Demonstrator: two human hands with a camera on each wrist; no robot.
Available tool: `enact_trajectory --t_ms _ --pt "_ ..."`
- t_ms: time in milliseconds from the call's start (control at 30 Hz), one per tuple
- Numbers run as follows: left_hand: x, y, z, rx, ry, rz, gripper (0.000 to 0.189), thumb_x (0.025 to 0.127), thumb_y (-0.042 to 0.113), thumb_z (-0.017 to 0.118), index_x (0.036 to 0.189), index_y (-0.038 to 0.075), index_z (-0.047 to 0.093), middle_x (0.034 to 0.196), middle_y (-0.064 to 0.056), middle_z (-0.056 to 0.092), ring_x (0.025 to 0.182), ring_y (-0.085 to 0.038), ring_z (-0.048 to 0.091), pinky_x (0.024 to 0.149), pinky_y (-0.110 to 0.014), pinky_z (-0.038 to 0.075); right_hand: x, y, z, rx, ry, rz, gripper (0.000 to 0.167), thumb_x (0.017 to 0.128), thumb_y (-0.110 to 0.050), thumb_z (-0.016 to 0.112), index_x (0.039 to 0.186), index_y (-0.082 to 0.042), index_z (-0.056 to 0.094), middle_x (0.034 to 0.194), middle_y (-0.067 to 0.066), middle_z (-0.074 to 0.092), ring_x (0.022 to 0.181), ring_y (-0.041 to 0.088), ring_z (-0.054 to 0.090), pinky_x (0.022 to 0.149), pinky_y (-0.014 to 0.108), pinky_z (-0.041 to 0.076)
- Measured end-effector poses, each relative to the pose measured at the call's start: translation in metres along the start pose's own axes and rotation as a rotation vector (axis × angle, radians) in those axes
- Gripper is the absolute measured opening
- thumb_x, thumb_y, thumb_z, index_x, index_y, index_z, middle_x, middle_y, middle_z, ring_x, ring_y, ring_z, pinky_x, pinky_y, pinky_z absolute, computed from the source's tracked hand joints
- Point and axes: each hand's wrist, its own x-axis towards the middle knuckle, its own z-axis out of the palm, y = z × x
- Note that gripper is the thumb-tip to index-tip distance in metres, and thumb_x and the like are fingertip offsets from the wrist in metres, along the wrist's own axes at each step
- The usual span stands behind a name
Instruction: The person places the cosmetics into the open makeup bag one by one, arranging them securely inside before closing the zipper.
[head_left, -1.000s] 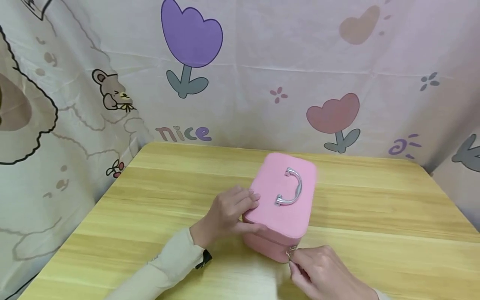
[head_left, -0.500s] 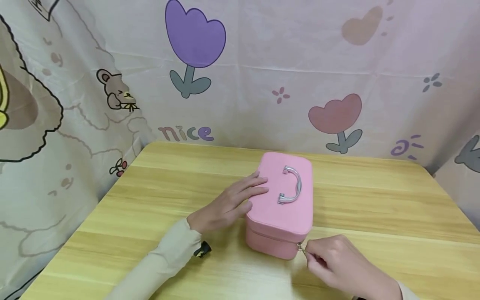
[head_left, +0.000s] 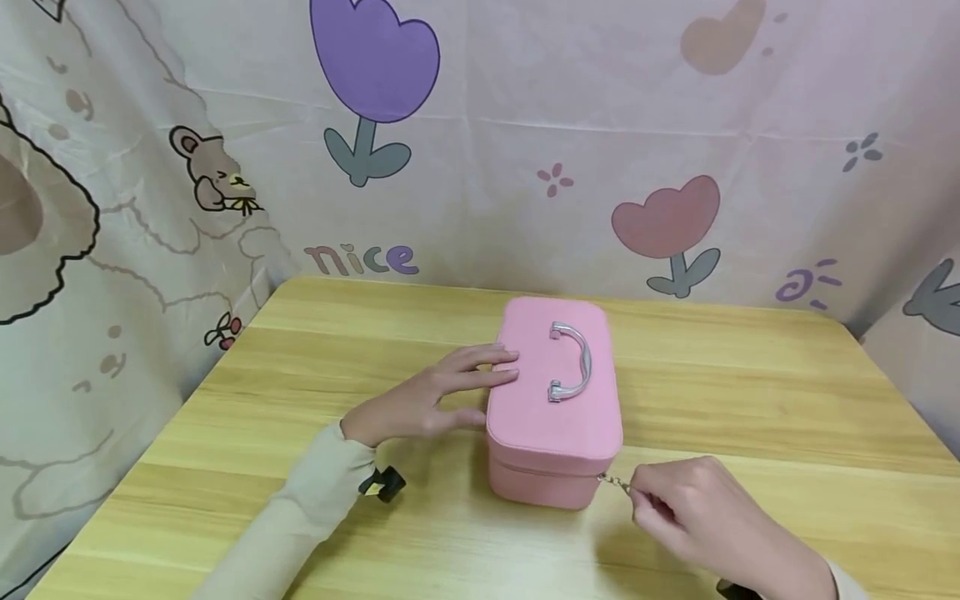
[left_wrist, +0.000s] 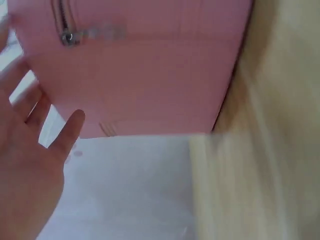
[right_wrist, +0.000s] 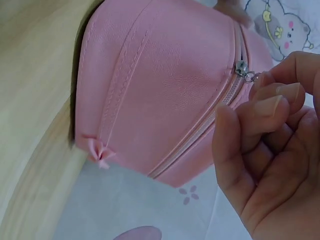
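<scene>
A pink zippered case [head_left: 525, 425] with a silver handle [head_left: 585, 367] on its lid stands on the table. My left hand [head_left: 423, 400] rests on its left side, the straight fingers reaching onto the lid edge and the thumb near the side. My right hand [head_left: 708, 512] is off the front right corner, where thumb and forefinger pinch the zipper pull [head_left: 617, 482]. In the right wrist view the metal zipper slider [right_wrist: 241, 68] sits on the zipper track, its ring stretched toward the fingertips. Another zipper slider [left_wrist: 69, 37] shows on the case in the left wrist view.
The wooden table [head_left: 750, 375] extends around the case on all sides. A printed curtain [head_left: 510, 83] hangs behind it and along both sides. In the right wrist view a small pink bow [right_wrist: 100, 151] is on the case's end. Black wrist mounts [head_left: 386, 484] show at the sleeves.
My right hand has moved right with the zipper pull. The case has turned straighter and shifted slightly left. My left hand has moved along its side, with its fingers straighter.
</scene>
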Motion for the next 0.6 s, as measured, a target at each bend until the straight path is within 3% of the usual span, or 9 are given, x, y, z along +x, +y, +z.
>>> enact_trajectory --t_ms 100,233,367,600 --pt "0.003 0.0 0.002 0.085 0.059 0.05 0.058 0.09 0.047 0.055 0.131 0.005 0.059 0.141 -0.01 0.049 0.133 -0.028 0.037 0.109 -0.043 0.03 0.0 0.0 0.0 -0.01 0.041 0.0 0.029 0.064 0.0 0.055 0.064 -0.026 0.043 0.056 -0.021 0.029 0.055 -0.013 0.022 0.045 0.005 0.018" --pt "0.007 0.0 0.006 0.239 0.156 0.144 0.053 0.086 0.042 0.068 0.122 0.004 0.065 0.129 -0.01 0.059 0.122 -0.026 0.049 0.105 -0.037 0.036 0.004 -0.007 0.009 -0.074 0.05 0.013 0.024 0.079 -0.007 0.045 0.063 -0.024 0.042 0.058 -0.021 0.028 0.054 -0.011 0.022 0.046 0.005 0.018" --pt "0.006 0.0 0.007 0.295 0.19 0.191 0.053 0.08 0.037 0.077 0.119 0.004 0.066 0.124 -0.01 0.061 0.116 -0.025 0.053 0.102 -0.035 0.039 0.008 -0.012 0.017 -0.136 0.058 0.033 0.029 0.088 -0.016 0.034 0.062 -0.024 0.041 0.058 -0.021 0.026 0.054 -0.01 0.02 0.046 0.007 0.016" --pt "0.007 -0.001 0.011 0.347 0.224 0.224 0.054 0.081 0.045 0.073 0.117 0.005 0.068 0.121 -0.009 0.063 0.108 -0.023 0.055 0.094 -0.034 0.044 0.004 -0.008 0.021 -0.122 0.109 0.007 0.023 0.082 -0.01 0.043 0.063 -0.024 0.042 0.059 -0.02 0.027 0.055 -0.01 0.022 0.046 0.006 0.017"
